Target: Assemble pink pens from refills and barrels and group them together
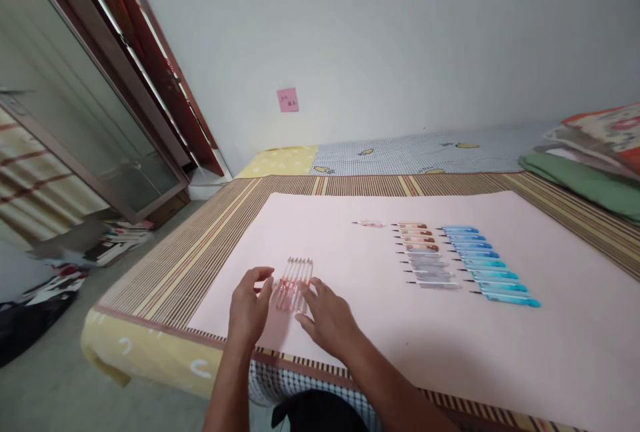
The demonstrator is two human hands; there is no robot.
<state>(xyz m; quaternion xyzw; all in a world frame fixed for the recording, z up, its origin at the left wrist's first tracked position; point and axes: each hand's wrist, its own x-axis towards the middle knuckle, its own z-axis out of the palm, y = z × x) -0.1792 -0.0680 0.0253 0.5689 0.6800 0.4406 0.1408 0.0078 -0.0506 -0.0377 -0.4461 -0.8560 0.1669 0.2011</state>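
Note:
Several clear and pink pens (294,289) lie side by side on the pale pink sheet (350,265), tips pointing away from me. At their left side is my left hand (251,305), its thumb and fingers curved and apart. My right hand (330,319) is on the other side, fingers spread, with its fingertips at the rightmost pens; whether they press on them I cannot tell. Farther right, a single pink pen (370,223) lies near brown pens (419,239), grey pens (427,269) and a column of blue and turquoise pens (487,265), all with tips to the left.
The sheet lies on a striped mat (200,245) over a bed. Folded green cloth (580,182) and other fabrics are piled at the right. A pink note (287,100) is stuck on the wall. A glass-panelled cabinet (100,105) stands to the left, with books (117,239) on the floor.

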